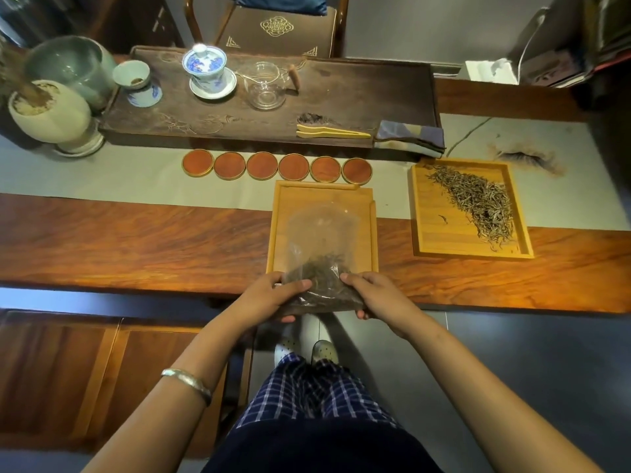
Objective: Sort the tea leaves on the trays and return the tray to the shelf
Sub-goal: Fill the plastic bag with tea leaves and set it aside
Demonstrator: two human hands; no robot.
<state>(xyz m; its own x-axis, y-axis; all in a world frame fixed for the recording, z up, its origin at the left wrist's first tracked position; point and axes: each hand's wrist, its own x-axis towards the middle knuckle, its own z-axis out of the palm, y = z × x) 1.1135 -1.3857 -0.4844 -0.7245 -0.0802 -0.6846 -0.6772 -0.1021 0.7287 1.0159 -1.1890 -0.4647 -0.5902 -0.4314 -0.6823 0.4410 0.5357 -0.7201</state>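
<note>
The long reddish-brown wooden bench [136,244] looks polished, its grain glossy. Two pale bamboo-coloured wooden trays [283,227] [430,213] are matt and smooth. The clear plastic bag [321,233] shines faintly (crinkled near the dark leaves). A silvery metal bangle [187,382] gleams; the grey cloth runner [102,179] is dull.

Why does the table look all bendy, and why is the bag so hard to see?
Head view: the wide-angle lens curves the table edge; the clear plastic bag shows the bamboo tray through it, with faint glare near its top; both hands look sharp.
</note>
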